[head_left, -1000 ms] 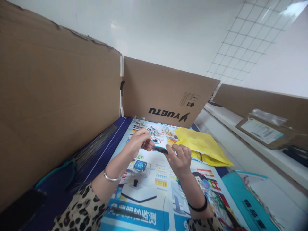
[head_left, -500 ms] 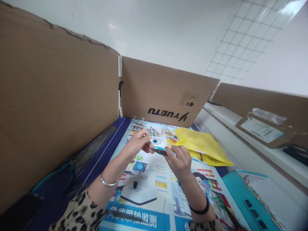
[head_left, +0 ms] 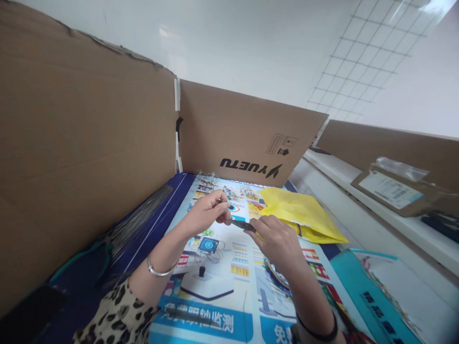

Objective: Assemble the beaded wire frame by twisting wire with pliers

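My right hand (head_left: 278, 239) is closed around a pair of long-nosed pliers (head_left: 241, 223), whose dark, narrow jaws point left. Facing it, my left hand (head_left: 210, 210) pinches thumb against fingers right at the tip of the pliers. Whatever sits in that pinch is too small to make out. Both hands are raised over a printed poster (head_left: 215, 260) that covers the table. A loop of thin coloured wire (head_left: 274, 277) lies below my right hand, partly hidden by the forearm.
Cardboard walls (head_left: 89, 134) rise on the left and at the back (head_left: 247, 129). A bundle of thin grey wires (head_left: 143, 222) lies at left. A yellow envelope (head_left: 304, 212) and a teal box (head_left: 373, 301) lie to the right. Small wire clusters (head_left: 249, 192) lie at the far end.
My right hand and forearm have shifted right and slightly down, showing more of the pliers and the coloured wire loop. My left hand stays nearly in place, still pinched.
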Demonstrator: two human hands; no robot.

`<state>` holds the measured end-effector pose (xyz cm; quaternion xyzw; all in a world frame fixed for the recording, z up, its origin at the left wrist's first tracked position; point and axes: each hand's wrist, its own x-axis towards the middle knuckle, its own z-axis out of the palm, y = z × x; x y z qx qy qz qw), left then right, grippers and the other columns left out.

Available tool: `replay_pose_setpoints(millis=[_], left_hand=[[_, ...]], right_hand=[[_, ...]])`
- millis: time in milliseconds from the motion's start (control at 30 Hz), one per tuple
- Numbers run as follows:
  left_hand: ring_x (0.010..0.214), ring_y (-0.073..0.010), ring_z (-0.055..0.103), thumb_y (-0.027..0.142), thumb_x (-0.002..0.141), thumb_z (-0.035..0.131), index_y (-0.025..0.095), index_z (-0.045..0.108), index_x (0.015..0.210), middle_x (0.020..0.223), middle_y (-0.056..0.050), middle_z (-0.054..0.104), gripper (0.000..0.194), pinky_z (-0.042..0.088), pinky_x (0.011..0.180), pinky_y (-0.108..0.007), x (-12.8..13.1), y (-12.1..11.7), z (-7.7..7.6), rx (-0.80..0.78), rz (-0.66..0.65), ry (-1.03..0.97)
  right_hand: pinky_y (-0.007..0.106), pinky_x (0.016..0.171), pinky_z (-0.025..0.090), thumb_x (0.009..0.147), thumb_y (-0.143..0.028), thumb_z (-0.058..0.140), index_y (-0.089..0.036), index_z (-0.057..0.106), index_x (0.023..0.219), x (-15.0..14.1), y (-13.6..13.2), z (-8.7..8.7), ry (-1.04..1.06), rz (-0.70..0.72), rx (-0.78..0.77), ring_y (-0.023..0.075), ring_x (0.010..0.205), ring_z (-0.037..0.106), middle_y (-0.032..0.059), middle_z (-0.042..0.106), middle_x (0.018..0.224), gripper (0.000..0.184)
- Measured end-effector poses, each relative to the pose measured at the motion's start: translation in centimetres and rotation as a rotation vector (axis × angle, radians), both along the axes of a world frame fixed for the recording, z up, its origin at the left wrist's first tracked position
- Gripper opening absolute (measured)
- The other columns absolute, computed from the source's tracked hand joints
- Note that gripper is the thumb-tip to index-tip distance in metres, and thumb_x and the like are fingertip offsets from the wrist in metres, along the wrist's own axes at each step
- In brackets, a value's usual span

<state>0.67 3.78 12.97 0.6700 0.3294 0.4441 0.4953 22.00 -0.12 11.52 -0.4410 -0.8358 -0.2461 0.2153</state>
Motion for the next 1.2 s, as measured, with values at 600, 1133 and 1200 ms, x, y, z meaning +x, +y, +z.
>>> replay_pose_setpoints(millis=[600, 1133, 1200], left_hand=[[0.058, -0.0152, 0.066, 0.027, 0.075, 0.053, 0.017, 0.043, 0.069, 0.063, -0.001, 0.067, 0.015, 0.042, 0.052, -0.022, 0.1, 0.6, -0.6, -0.235, 0.129, -0.161], [0.055, -0.0147, 0.063, 0.022, 0.065, 0.058, 0.015, 0.047, 0.06, 0.062, -0.004, 0.066, 0.013, 0.048, 0.056, -0.024, 1.2, 0.0, -0.8, -0.38, 0.1, -0.428], [0.056, -0.0145, 0.063, 0.021, 0.066, 0.057, 0.015, 0.048, 0.06, 0.061, -0.003, 0.065, 0.012, 0.049, 0.058, -0.025, 1.3, 0.0, -1.0, -0.375, 0.094, -0.423]], right_hand=[[0.033, 0.072, 0.037, 0.082, -0.039, 0.056, -0.016, 0.064, 0.098, -0.3, -0.2, 1.0, 0.162, -0.093, 0.227, 0.0197, 0.077, 0.048, 0.0087, 0.06, 0.085, 0.029], [0.037, 0.076, 0.036, 0.073, -0.027, 0.069, -0.022, 0.061, 0.094, -2.2, -0.2, -1.4, 0.025, 0.015, 0.477, 0.0208, 0.081, 0.049, 0.0051, 0.062, 0.085, 0.023], [0.036, 0.076, 0.036, 0.072, -0.026, 0.069, -0.022, 0.061, 0.093, -2.2, -0.1, -1.4, 0.024, 0.022, 0.488, 0.0204, 0.08, 0.049, 0.005, 0.062, 0.084, 0.023]])
